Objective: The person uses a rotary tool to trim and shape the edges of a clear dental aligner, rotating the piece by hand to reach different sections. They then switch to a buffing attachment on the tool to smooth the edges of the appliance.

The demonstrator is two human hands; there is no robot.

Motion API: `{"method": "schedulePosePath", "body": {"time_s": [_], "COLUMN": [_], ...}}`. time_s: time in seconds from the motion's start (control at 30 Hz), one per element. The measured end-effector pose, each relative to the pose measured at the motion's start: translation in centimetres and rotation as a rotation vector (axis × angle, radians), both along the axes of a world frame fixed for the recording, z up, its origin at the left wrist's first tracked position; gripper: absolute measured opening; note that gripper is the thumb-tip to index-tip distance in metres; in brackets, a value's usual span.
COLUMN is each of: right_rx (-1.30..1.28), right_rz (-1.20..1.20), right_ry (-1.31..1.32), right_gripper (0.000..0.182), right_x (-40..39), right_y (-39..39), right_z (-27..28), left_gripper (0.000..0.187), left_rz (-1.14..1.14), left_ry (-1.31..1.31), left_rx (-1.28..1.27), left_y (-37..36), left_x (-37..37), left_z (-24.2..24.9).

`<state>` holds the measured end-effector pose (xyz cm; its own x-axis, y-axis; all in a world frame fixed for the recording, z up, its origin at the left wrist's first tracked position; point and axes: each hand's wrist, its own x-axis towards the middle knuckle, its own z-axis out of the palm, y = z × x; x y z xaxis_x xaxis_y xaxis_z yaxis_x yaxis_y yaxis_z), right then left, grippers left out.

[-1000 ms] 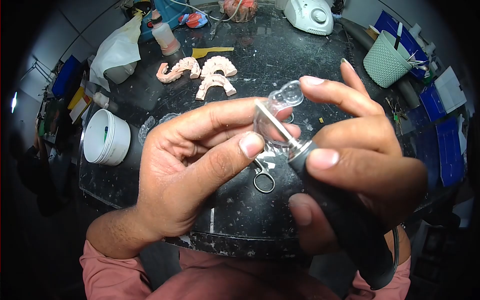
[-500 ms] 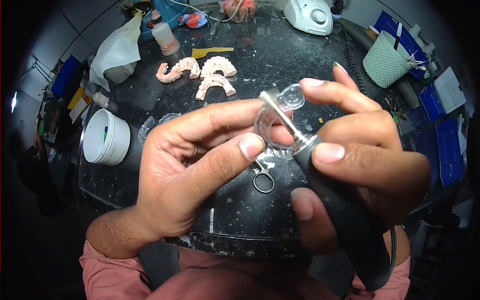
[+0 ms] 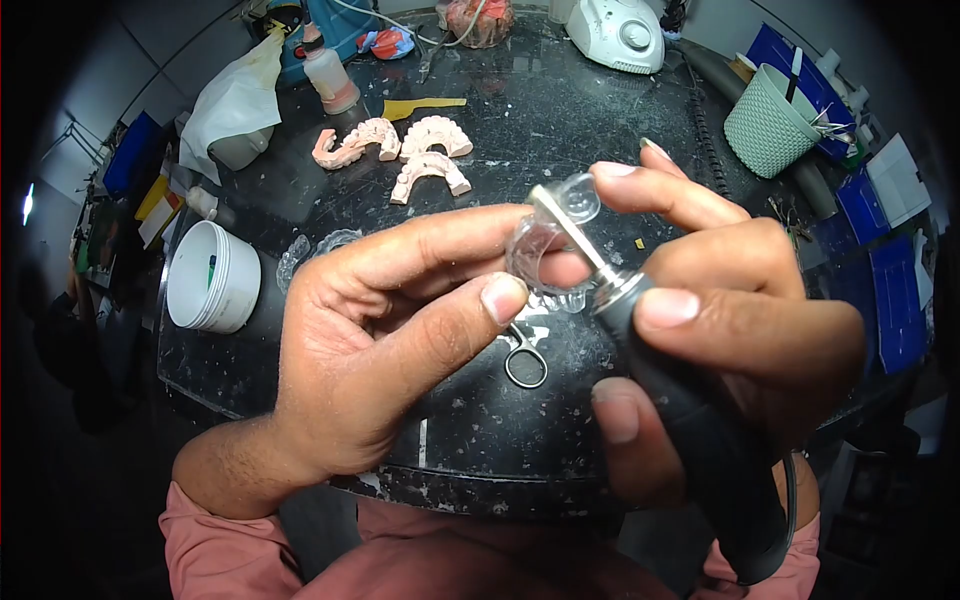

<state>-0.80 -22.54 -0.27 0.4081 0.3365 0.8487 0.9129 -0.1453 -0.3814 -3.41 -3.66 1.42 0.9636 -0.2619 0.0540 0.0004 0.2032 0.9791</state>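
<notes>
A clear plastic dental aligner [image 3: 528,246] is pinched between the thumb and fingers of my left hand [image 3: 385,315]. My right hand [image 3: 735,290] wraps round a black rotary handpiece [image 3: 690,420], its metal bit [image 3: 572,228] angled up and left across the aligner's edge. My right index fingertip is right at the aligner's far end. Below the aligner, a scissors handle ring [image 3: 526,366] lies on the black table [image 3: 480,440]; the rest of the scissors is mostly hidden. More clear aligners [image 3: 292,258] lie behind my left hand, partly covered by it.
Several plaster dental models [image 3: 432,176] sit beyond my hands, near a yellow strip [image 3: 425,107] and a bottle of pink liquid [image 3: 331,82]. A white tub [image 3: 232,290] stands left. At back right are a white control unit [image 3: 622,38] and a green basket [image 3: 765,130].
The handpiece and my right hand have shifted slightly right, and the bit has moved a little along the aligner's edge. My left hand keeps its hold, almost still.
</notes>
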Motion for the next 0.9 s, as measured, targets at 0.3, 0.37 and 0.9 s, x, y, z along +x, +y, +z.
{"method": "schedulePosePath", "body": {"time_s": [0.3,0.37,0.9], "right_rx": [-0.202,-0.188,-0.042], "right_rz": [-0.003,-0.009,0.0], "right_ry": [-0.002,0.008,0.027], "right_gripper": [0.041,0.041,0.042], "right_x": [0.2,-0.1,0.0], "right_y": [-0.8,-0.6,-0.4], "right_z": [1.2,1.2,0.5], "left_gripper": [0.038,0.038,0.033], "left_rz": [0.044,0.047,0.086], "left_ry": [-0.077,-0.083,-0.392], "left_rx": [0.082,0.1,0.28], "left_y": [0.0,0.0,0.9], "left_x": [-0.1,-0.1,0.7], "left_z": [-0.2,-0.2,-1.1]}}
